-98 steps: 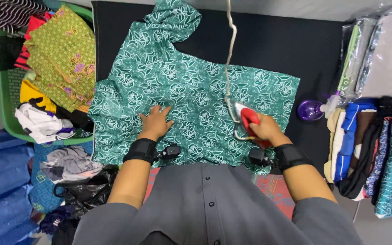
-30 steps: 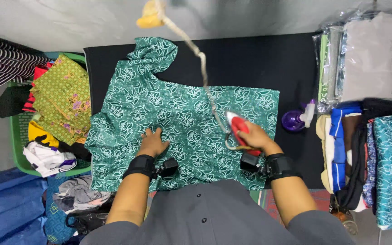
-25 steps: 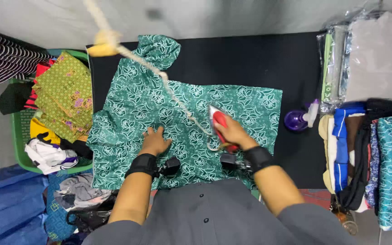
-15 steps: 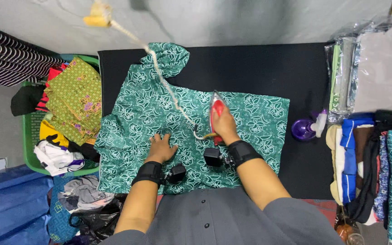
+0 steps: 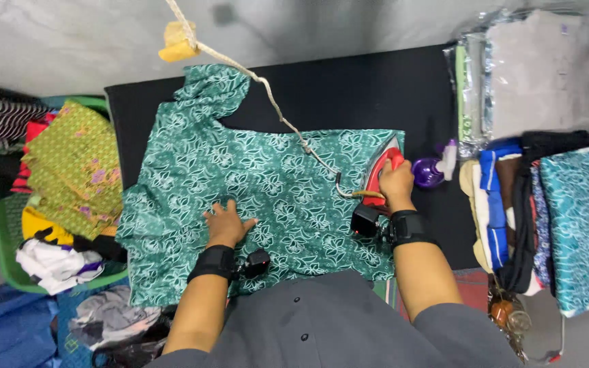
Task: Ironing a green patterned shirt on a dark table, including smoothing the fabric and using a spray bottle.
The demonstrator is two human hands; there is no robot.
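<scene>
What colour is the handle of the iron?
Red; the right hand grips the iron, seen in the head view.

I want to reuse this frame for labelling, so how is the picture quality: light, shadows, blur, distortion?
Head view: light is soft and even, with no harsh glare. The green garment, left hand and right hand on the red iron are sharp enough. The cord near the lens looks slightly soft. The wide lens bends the black board edges. The clear bags show mild sheen.
</scene>
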